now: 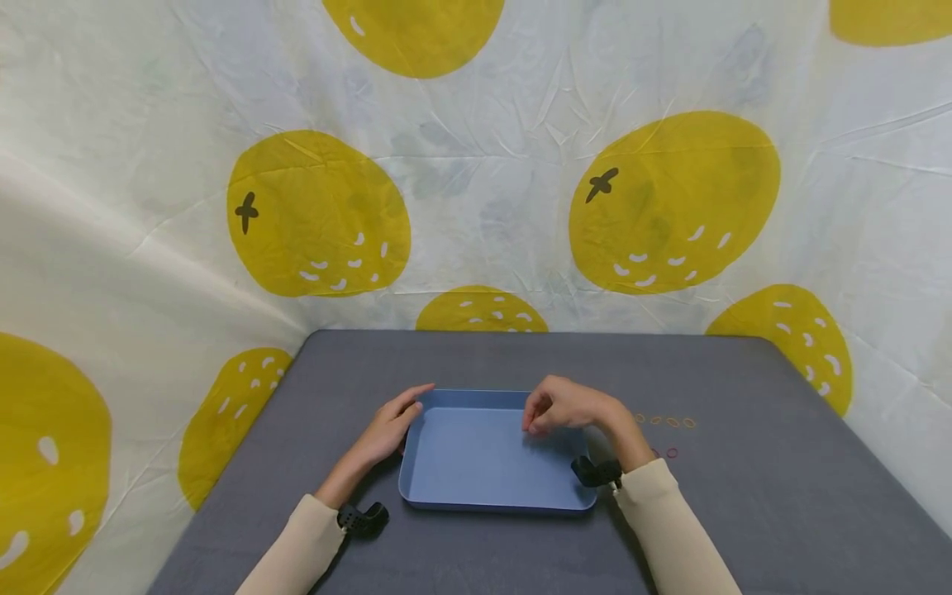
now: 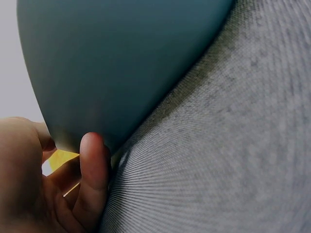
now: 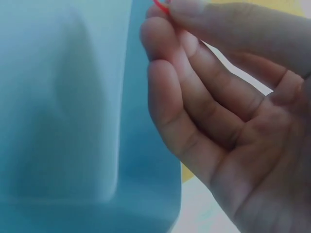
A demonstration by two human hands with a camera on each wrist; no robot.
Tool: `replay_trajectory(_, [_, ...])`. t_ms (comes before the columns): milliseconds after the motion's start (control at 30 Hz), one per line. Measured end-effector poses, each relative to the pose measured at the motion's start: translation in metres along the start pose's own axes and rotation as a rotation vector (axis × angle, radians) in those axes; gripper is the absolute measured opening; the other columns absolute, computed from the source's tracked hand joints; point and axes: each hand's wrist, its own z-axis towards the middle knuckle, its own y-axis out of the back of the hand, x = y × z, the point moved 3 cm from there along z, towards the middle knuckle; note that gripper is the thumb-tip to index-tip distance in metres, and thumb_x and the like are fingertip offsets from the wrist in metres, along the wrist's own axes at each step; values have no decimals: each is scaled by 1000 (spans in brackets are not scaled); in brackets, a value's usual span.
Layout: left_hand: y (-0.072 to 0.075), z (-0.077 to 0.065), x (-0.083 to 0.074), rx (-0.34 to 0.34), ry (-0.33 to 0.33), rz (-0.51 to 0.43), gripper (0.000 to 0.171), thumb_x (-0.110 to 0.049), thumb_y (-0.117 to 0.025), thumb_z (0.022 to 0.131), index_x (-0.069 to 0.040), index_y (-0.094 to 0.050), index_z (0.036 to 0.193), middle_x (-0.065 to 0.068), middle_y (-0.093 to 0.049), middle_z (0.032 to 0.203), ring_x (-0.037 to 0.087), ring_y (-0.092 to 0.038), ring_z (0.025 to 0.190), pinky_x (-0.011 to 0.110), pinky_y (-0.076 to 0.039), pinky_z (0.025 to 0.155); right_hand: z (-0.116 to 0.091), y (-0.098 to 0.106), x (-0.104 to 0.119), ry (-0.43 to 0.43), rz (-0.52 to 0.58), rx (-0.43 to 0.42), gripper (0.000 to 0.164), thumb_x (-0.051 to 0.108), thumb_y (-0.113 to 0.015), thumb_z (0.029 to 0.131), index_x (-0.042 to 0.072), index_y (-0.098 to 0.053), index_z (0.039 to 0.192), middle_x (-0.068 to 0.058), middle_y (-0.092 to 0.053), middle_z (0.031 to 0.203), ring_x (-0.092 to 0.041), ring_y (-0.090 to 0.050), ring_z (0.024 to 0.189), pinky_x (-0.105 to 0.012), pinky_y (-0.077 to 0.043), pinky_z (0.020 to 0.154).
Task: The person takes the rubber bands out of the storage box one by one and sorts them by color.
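Observation:
A shallow blue tray (image 1: 491, 502) lies on the grey table, its inside floor bare where it shows. My left hand (image 1: 388, 430) holds the tray's left side near the far corner; in the left wrist view a fingertip (image 2: 92, 148) rests against the outer wall. Over the right part of the tray, my right hand (image 1: 561, 405) pinches a thin red band (image 3: 162, 6) between thumb and fingertips. The band looks like a small rubber band, largely hidden by the fingers and cut by the frame's edge.
Right of the tray, a row of several small yellow-orange bands (image 1: 673, 422) lies on the grey cloth (image 1: 751, 496). Nearer are red bands (image 1: 673, 453), one partly behind the right forearm. A white curtain (image 1: 491, 207) with yellow fruit shapes hangs behind the table.

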Motion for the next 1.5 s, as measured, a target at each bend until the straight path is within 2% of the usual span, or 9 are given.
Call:
replay_trajectory(300, [-1,0,-1,6,-6,-7,42,-32,-44,113,-31,-49,154,17,-63,109,20,-55,53,40,-53,50,-10,6,7,36,-1,-32,10,4,-72,94,-4,-78,97,-11,-79,90,-14,-72,78,-35,-61,76])
replay_trajectory(567, [0,-2,-1,6,-8,0,43,-32,-44,113,-28,-49,155,18,-61,102,21,-56,53,40,-54,50,-29,19,6,39,-5,-86,11,7,-71,96,0,-79,99,-23,-77,98,-35,-73,87,-33,-59,77])
replay_trajectory(667, [0,-3,-1,12,-6,6,43,-33,-43,113,-28,-48,155,18,-60,98,21,-56,53,40,-54,51,-37,24,3,32,-4,-105,10,8,-71,96,2,-79,99,-24,-76,98,-36,-72,86,-29,-58,77])
replay_trajectory(767, [-1,-2,0,13,-9,-1,43,-33,-43,113,-29,-49,155,18,-61,107,21,-56,53,39,-53,51,-47,30,0,22,-4,-129,9,9,-72,95,3,-79,97,-23,-76,97,-34,-71,85,-29,-58,77])
replay_trajectory(933, [0,-1,1,3,-7,-2,42,-33,-44,112,-30,-50,154,19,-62,123,21,-57,53,39,-53,50,-67,39,-8,8,-18,-166,8,8,-73,95,2,-78,97,-21,-76,96,-29,-73,85,-37,-59,78])
replay_trajectory(1033, [0,-1,1,-2,-9,3,42,-34,-44,112,-30,-50,154,18,-62,128,22,-56,52,40,-53,50,-81,45,-11,-5,-39,-192,10,9,-73,95,1,-78,98,-19,-77,96,-22,-71,83,-34,-58,75])
replay_trajectory(1200, [1,-1,-1,-12,-16,10,42,-34,-44,112,-31,-51,153,18,-62,130,23,-55,50,40,-53,50,-105,52,-21,-37,-50,-224,8,10,-72,95,4,-77,96,-16,-76,95,-17,-70,84,-29,-57,75])
replay_trajectory(1400, [0,-2,-2,-10,-9,8,41,-32,-45,112,-32,-51,153,16,-60,136,22,-57,57,39,-53,50,-132,60,-40,-61,-13,-243,10,7,-69,97,-1,-75,99,-18,-76,98,-15,-73,87,-30,-60,78])
replay_trajectory(1500, [0,-1,-1,-12,-11,5,41,-33,-45,112,-31,-51,153,17,-61,131,22,-57,58,39,-53,50,-145,64,-52,-77,1,-261,12,5,-68,98,-4,-75,100,-20,-76,99,-14,-73,87,-31,-60,79])
